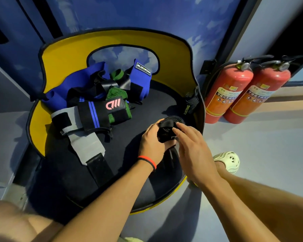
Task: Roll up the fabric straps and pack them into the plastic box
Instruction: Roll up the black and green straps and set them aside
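Note:
A partly rolled black fabric strap (165,131) is held over the black seat (129,119) of a round yellow-backed chair. My left hand (151,142) grips the roll from the left. My right hand (193,147) rests its fingertips on the roll's right side, fingers spread. The strap's loose tail (171,156) hangs down below the hands. A pile of unrolled straps lies at the back left: blue ones (140,79), a green one (117,95), a black one with blue stripes and a pink logo (101,110), and a grey one (84,142). No plastic box is in view.
A rolled black strap with yellow lettering (189,103) leans against the chair's right rim. Two red fire extinguishers (229,91) stand on the floor to the right. My foot in a pale clog (229,159) is beside the chair. A blue wall is behind.

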Demonstrator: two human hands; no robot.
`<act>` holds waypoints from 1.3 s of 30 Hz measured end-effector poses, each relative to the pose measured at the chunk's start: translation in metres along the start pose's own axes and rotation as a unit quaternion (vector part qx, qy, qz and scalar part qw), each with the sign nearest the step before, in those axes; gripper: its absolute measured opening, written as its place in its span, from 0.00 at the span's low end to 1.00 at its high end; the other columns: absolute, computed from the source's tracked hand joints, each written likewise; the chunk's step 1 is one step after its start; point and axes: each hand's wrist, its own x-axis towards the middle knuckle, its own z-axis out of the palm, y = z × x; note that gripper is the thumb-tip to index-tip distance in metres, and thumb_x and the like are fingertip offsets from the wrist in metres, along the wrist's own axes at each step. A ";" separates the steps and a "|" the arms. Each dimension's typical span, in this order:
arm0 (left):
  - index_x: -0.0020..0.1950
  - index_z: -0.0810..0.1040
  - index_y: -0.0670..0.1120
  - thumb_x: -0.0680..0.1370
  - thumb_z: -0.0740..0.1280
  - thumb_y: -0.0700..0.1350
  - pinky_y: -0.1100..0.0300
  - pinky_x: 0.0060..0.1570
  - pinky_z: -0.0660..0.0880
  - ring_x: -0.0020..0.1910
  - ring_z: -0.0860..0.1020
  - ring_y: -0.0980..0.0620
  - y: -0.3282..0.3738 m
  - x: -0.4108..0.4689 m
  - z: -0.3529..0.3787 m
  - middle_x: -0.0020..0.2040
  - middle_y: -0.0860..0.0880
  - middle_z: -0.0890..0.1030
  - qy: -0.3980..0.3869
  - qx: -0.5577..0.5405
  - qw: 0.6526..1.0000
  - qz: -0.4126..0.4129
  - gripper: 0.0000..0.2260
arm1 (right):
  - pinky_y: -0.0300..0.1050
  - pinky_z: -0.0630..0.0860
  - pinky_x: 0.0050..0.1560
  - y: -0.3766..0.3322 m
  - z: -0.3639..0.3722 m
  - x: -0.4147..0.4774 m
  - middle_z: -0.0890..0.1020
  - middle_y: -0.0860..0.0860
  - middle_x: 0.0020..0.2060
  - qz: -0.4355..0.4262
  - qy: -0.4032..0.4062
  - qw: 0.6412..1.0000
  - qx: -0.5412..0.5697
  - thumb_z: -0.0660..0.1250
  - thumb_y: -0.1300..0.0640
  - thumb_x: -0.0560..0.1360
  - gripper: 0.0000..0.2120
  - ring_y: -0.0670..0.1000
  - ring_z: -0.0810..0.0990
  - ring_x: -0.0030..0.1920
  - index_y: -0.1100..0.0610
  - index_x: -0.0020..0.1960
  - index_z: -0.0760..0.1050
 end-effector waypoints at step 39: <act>0.50 0.84 0.49 0.74 0.74 0.40 0.61 0.51 0.79 0.47 0.83 0.54 0.045 -0.048 -0.157 0.46 0.52 0.85 -0.038 0.159 0.987 0.006 0.07 | 0.60 0.79 0.51 -0.096 -0.071 0.031 0.83 0.58 0.50 0.032 -0.259 0.965 -0.009 0.52 0.48 0.77 0.19 0.64 0.81 0.52 0.58 0.59 0.72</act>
